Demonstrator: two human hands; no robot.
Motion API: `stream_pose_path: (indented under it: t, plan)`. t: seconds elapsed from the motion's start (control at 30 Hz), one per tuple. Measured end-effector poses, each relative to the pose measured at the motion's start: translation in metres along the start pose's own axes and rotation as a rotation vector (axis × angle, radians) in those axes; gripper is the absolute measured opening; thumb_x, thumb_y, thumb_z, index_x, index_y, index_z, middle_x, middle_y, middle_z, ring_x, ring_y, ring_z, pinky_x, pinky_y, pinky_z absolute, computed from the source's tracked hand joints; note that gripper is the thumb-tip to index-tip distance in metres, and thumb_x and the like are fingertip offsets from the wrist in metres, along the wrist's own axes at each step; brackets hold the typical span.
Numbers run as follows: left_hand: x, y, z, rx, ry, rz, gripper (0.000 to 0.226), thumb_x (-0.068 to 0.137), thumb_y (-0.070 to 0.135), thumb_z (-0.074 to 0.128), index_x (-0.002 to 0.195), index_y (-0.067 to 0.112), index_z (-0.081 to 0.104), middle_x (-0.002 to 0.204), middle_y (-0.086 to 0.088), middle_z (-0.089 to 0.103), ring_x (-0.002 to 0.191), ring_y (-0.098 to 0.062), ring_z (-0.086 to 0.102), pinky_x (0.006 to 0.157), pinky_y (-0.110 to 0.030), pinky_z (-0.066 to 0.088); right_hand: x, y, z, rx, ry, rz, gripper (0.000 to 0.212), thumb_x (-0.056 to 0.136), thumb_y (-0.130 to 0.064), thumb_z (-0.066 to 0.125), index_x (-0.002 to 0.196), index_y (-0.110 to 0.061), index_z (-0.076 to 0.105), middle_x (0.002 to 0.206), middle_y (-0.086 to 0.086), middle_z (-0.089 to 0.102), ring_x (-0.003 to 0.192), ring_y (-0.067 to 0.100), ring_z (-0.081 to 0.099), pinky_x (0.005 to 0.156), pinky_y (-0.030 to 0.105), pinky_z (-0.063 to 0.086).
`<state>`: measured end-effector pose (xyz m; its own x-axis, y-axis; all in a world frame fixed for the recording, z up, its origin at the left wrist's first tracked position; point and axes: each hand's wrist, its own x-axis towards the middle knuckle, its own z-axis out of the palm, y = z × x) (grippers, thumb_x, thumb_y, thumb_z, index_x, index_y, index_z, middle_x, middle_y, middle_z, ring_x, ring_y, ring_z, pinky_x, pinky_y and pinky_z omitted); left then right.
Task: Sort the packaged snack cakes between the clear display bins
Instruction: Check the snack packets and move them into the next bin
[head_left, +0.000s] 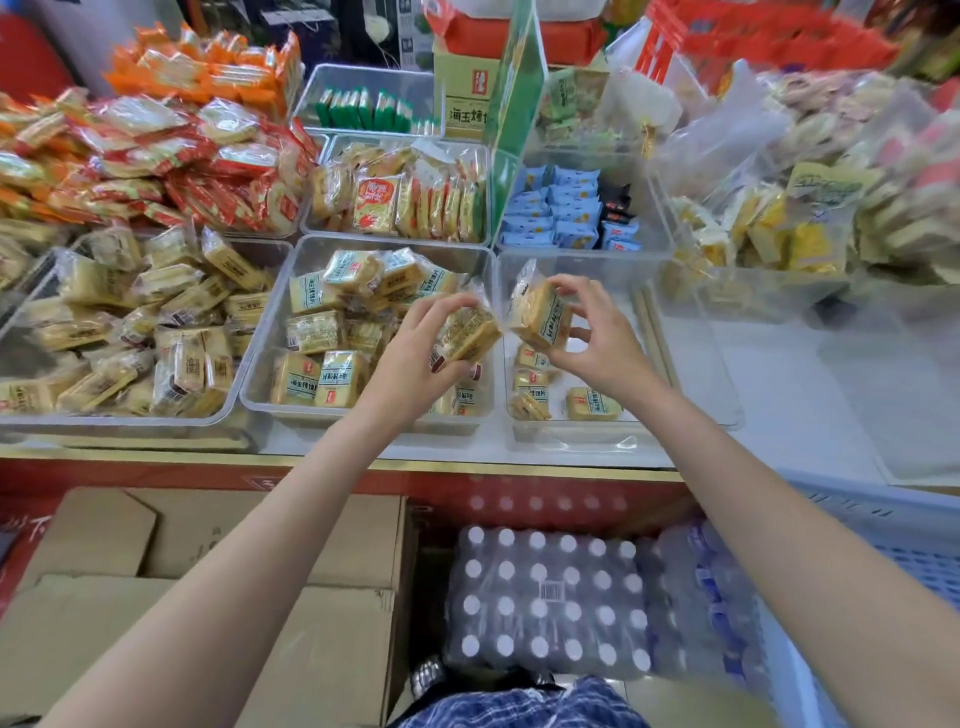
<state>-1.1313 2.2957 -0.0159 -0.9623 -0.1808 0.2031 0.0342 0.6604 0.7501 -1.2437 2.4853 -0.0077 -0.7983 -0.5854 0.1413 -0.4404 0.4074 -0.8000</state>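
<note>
— How are your hands set?

— Both arms reach forward over the counter edge, forearms bare. My left hand (415, 343) is raised above the middle bin (270, 364), palm turned right, fingers curled round one cake (470, 332). My right hand (592, 332) is up over the right bin (644, 426), thumb and fingertips pinching a second cake (540, 312) from above and behind. Neither hand is slack; each grips its own pack.

— Which way do the packs point?

— The left one is tilted, its long side running from lower left to upper right, its broad face toward me and its clear wrapper end sticking out toward my right hand. The right one stands more upright, leaning a little left, label face toward my left hand, with its crimped wrapper end pointing up and away.

— Where do they sit between your hands?

— They are side by side in the gap between my palms, wrapper ends just about touching over the shared wall of the two bins. Whether the packs truly touch, I cannot tell.

— And the rest of the cakes?

— Under and left of my left hand the middle bin holds a loose heap of the same yellow packs. Below my right hand the right bin has only a few, lying flat near its left wall. Further left of my left hand, another bin (228, 410) is piled with similar packs.
</note>
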Motion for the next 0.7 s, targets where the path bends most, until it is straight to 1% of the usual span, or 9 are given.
stream_pose_path:
  t: [0.1, 0.2, 0.33, 0.4, 0.47, 0.53, 0.6, 0.63, 0.7]
  plan:
    - [0.002, 0.004, 0.004, 0.065, 0.016, 0.072, 0.056, 0.084, 0.004, 0.066, 0.134, 0.021, 0.047, 0.142, -0.002, 0.037, 0.129, -0.016, 0.037, 0.102, -0.024, 0.027, -0.005, 0.001, -0.007, 0.031, 0.009, -0.029, 0.053, 0.079, -0.002, 0.071, 0.121, -0.024, 0.046, 0.124, 0.0, 0.045, 0.116, 0.011, 0.044, 0.097, 0.027, 0.046]
    - [0.001, 0.006, 0.008, 0.137, -0.003, 0.099, 0.059, 0.084, 0.002, 0.067, 0.134, 0.025, 0.048, 0.141, -0.007, 0.034, 0.125, -0.027, 0.04, 0.103, -0.033, 0.034, -0.009, 0.001, -0.013, 0.034, 0.005, -0.052, 0.058, 0.08, -0.001, 0.07, 0.118, -0.035, 0.042, 0.121, -0.003, 0.044, 0.114, 0.011, 0.045, 0.097, 0.027, 0.047]
    - [-0.003, 0.011, 0.015, 0.217, -0.014, 0.082, 0.067, 0.082, 0.003, 0.069, 0.138, 0.03, 0.044, 0.134, -0.013, 0.03, 0.117, -0.036, 0.041, 0.1, -0.051, 0.043, -0.011, -0.003, -0.017, -0.039, -0.069, -0.083, 0.076, 0.082, -0.007, 0.069, 0.133, -0.046, 0.029, 0.121, 0.004, 0.041, 0.11, 0.016, 0.048, 0.094, 0.026, 0.047]
    - [-0.003, 0.013, 0.016, 0.23, -0.019, 0.042, 0.068, 0.082, 0.006, 0.068, 0.14, 0.03, 0.041, 0.132, -0.013, 0.028, 0.116, -0.035, 0.04, 0.1, -0.051, 0.043, -0.011, -0.002, -0.018, -0.049, -0.107, -0.07, 0.078, 0.083, -0.008, 0.069, 0.134, -0.05, 0.027, 0.119, 0.007, 0.041, 0.108, 0.022, 0.052, 0.094, 0.029, 0.05]
    - [-0.004, 0.014, 0.016, 0.23, -0.008, 0.027, 0.068, 0.083, 0.008, 0.068, 0.142, 0.028, 0.039, 0.131, -0.012, 0.027, 0.114, -0.033, 0.04, 0.102, -0.049, 0.041, -0.011, -0.001, -0.018, -0.08, -0.124, -0.06, 0.073, 0.081, -0.007, 0.069, 0.13, -0.048, 0.035, 0.117, 0.007, 0.042, 0.108, 0.027, 0.052, 0.092, 0.036, 0.053]
    - [-0.004, 0.018, 0.015, 0.209, -0.003, 0.011, 0.068, 0.085, 0.01, 0.067, 0.143, 0.028, 0.036, 0.133, -0.01, 0.027, 0.111, -0.024, 0.039, 0.1, -0.038, 0.042, -0.013, 0.0, -0.017, -0.078, -0.113, -0.065, 0.067, 0.078, -0.009, 0.07, 0.125, -0.047, 0.04, 0.117, 0.006, 0.043, 0.106, 0.028, 0.053, 0.089, 0.041, 0.054]
    - [-0.003, 0.022, 0.013, 0.075, 0.011, -0.062, 0.066, 0.088, 0.01, 0.064, 0.144, 0.029, 0.034, 0.135, -0.004, 0.031, 0.108, -0.013, 0.04, 0.088, -0.019, 0.044, -0.013, -0.001, -0.018, -0.02, -0.069, -0.036, 0.063, 0.076, -0.008, 0.071, 0.121, -0.043, 0.044, 0.117, 0.005, 0.044, 0.103, 0.027, 0.056, 0.085, 0.033, 0.055]
    - [-0.003, 0.024, 0.011, -0.086, 0.025, -0.137, 0.064, 0.089, 0.01, 0.062, 0.143, 0.03, 0.034, 0.134, 0.0, 0.034, 0.107, -0.011, 0.045, 0.081, -0.015, 0.046, -0.012, -0.002, -0.019, 0.025, -0.048, 0.008, 0.061, 0.077, -0.006, 0.071, 0.121, -0.04, 0.046, 0.118, 0.004, 0.045, 0.102, 0.026, 0.058, 0.081, 0.026, 0.055]
    - [-0.002, 0.03, 0.008, -0.584, 0.064, -0.336, 0.058, 0.094, 0.011, 0.056, 0.143, 0.029, 0.034, 0.138, 0.001, 0.044, 0.107, -0.017, 0.057, 0.078, -0.024, 0.055, -0.011, -0.004, -0.022, 0.161, -0.035, 0.137, 0.056, 0.081, -0.008, 0.066, 0.128, -0.033, 0.047, 0.121, 0.005, 0.047, 0.096, 0.025, 0.063, 0.078, 0.025, 0.056]
